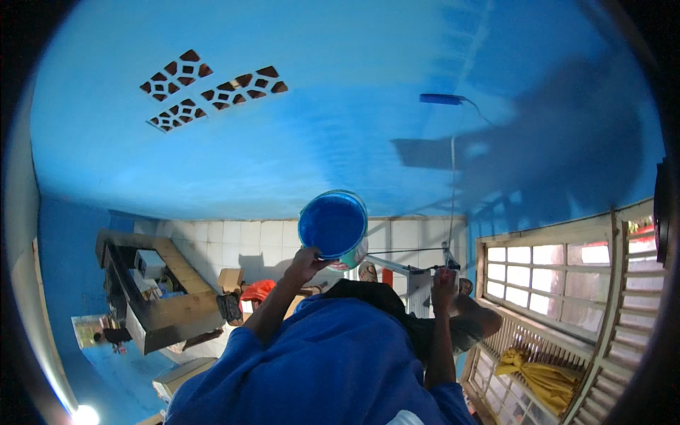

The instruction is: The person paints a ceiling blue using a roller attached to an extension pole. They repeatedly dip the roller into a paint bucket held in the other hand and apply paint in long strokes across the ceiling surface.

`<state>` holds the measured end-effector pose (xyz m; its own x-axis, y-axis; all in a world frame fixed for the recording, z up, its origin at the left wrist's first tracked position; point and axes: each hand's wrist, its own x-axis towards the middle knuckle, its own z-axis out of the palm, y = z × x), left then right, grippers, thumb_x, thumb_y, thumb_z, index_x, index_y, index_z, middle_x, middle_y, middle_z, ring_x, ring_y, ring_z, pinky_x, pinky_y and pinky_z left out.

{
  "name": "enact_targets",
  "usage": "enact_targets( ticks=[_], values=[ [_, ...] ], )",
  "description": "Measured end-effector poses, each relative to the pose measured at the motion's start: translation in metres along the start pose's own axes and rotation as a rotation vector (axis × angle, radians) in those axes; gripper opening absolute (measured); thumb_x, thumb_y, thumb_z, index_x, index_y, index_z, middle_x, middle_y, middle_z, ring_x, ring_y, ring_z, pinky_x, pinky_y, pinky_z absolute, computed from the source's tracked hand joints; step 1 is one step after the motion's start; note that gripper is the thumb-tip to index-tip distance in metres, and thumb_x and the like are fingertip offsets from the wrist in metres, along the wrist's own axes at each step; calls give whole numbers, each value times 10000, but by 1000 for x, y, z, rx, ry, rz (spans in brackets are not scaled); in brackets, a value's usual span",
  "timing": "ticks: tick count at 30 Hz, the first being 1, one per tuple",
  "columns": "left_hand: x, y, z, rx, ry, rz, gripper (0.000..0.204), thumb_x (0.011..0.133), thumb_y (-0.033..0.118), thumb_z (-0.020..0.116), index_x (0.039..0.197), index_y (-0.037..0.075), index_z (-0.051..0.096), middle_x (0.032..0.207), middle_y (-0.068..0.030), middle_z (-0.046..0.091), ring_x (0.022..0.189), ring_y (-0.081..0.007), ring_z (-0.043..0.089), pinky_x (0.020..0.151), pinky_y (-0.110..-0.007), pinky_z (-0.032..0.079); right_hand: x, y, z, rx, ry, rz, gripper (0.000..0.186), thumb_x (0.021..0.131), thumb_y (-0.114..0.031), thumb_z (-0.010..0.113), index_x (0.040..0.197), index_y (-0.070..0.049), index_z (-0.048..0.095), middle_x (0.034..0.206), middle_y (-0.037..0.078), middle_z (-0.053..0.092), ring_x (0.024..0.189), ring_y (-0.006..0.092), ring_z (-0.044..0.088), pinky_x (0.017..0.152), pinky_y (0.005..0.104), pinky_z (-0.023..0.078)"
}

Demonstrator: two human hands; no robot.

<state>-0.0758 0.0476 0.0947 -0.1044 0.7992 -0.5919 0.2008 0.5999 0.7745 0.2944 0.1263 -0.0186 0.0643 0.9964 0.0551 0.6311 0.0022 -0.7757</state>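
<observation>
My left hand point(309, 263) grips the near rim of a round paint bucket point(353, 258). Its mouth faces me, and blue paint point(331, 223) coats the inside. On the right, my right hand point(444, 282) is closed around the red handle of a paint roller point(440, 99). A long thin rod runs up from that hand to the blue roller sleeve, which is at the upper wall. Whether the sleeve touches the wall, I cannot tell. Darker blue paint covers the wall point(312, 152) in patches around the sleeve and on the right.
Below me a metal ladder point(419, 292) stands by my legs. Patterned vent openings point(244, 88) pierce the upper left wall. A wooden counter point(180, 319) with boxes is at lower left. On the right are a paned window point(545, 273) and a knotted yellow curtain point(542, 375).
</observation>
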Motion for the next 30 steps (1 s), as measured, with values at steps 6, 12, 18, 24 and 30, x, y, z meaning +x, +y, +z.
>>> enact_targets(
  ticks=[6, 12, 18, 24, 30],
  values=[
    [6, -23, 5, -754, 152, -45, 334, 762, -8, 404, 1081, -103, 372, 1041, -242, 472, 939, -345, 547, 764, -369, 534, -2, 10, -1, 28, 2, 47, 305, 792, -288, 607, 857, -23, 473, 665, 115, 490, 609, 233, 489, 564, 365, 408],
    [5, -38, 6, -423, 104, 50, 309, 759, -12, 440, 1046, -112, 387, 1029, -228, 503, 939, -319, 554, 770, -354, 526, -1, -21, -14, -108, -62, 213, 307, 796, -292, 592, 762, -15, 464, 634, 120, 467, 613, 254, 476, 574, 390, 389],
    [0, -42, 11, -903, 171, -122, 222, 758, 7, 538, 945, -89, 466, 966, -185, 565, 897, -203, 577, 746, -293, 516, -2, 9, -4, -136, -15, 151, 298, 790, -376, 582, 854, -103, 479, 594, 109, 541, 534, 288, 559, 502, 393, 445],
    [16, -120, 4, -221, 41, 99, 296, 747, -26, 449, 1028, -101, 393, 1082, -225, 477, 974, -306, 530, 813, -401, 503, -4, 18, -4, -172, -69, 241, 283, 810, -373, 551, 866, -108, 468, 747, 112, 593, 662, 351, 586, 531, 461, 432],
    [0, -71, 6, -446, 58, -8, 391, 719, -54, 418, 1100, -110, 353, 1090, -236, 446, 991, -350, 502, 862, -471, 469, 5, 13, -7, -113, -94, 256, 337, 807, -372, 550, 907, -59, 480, 755, 192, 585, 707, 371, 582, 567, 476, 435]
  ],
)
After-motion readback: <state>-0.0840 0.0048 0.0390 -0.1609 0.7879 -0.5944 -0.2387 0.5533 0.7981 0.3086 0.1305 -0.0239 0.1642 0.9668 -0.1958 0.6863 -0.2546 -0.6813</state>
